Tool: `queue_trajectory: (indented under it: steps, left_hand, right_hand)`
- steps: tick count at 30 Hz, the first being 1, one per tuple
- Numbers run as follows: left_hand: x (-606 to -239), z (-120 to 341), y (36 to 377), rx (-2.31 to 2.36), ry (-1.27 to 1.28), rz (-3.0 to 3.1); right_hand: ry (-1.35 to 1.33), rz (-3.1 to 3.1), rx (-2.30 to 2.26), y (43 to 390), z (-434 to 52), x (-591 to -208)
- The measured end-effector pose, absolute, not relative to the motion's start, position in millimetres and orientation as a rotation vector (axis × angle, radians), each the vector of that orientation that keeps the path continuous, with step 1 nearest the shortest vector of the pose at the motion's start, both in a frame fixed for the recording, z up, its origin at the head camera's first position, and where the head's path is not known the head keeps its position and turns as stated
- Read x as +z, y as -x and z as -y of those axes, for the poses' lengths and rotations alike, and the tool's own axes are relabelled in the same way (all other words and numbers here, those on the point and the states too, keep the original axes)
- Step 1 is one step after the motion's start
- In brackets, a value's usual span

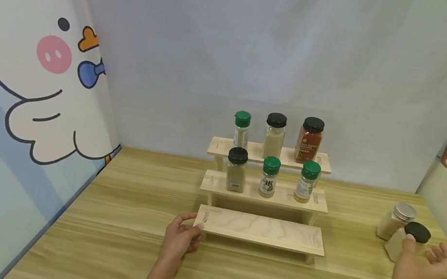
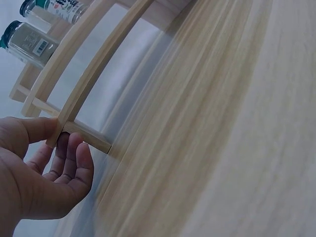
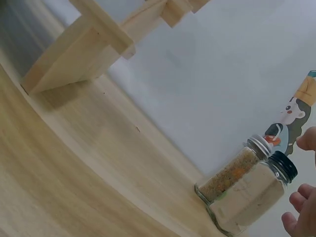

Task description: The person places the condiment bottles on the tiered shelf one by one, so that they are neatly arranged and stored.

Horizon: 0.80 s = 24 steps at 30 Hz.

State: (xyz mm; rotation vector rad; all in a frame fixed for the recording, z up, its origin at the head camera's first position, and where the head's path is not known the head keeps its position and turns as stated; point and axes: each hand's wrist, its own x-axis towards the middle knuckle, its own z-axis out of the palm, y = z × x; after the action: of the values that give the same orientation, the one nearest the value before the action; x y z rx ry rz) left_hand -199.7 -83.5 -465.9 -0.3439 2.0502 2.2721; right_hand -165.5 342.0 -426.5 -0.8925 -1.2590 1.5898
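Observation:
My left hand (image 1: pixel 180 238) pinches the left end of the lowest step of a three-tier wooden rack (image 1: pixel 262 229), thumb on top and fingers curled beneath. At the right, my right hand (image 1: pixel 424 267) is beside a spice jar with a black lid (image 1: pixel 417 232) and pale powder. In the right wrist view its thumb and loosely bent fingers (image 3: pixel 300 200) stand apart, just off that jar (image 3: pixel 252 197). Behind it stands a silver-lidded jar (image 3: pixel 232 173) of coarse, speckled seasoning.
On the top tier stand a green-capped bottle (image 1: pixel 241 130), a black-lidded jar of pale powder (image 1: pixel 274 137) and a red spice jar (image 1: pixel 309 141). The middle tier bears a black-lidded jar (image 1: pixel 237 170) and green-capped bottles (image 1: pixel 269 177). Walls enclose the wooden table (image 1: pixel 128 202).

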Motion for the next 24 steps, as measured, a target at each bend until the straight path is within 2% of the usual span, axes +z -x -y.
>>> queue_trajectory:
  steps: [13,24]
  left_hand:
    - [-466,84,200,2.247,0.324,-2.068]
    - [-467,84,199,2.277,0.352,-2.059]
  right_hand:
    - [0.983,1.532,1.634,171,-359,-441]
    - [0.967,1.518,1.613,173,-361,-446]
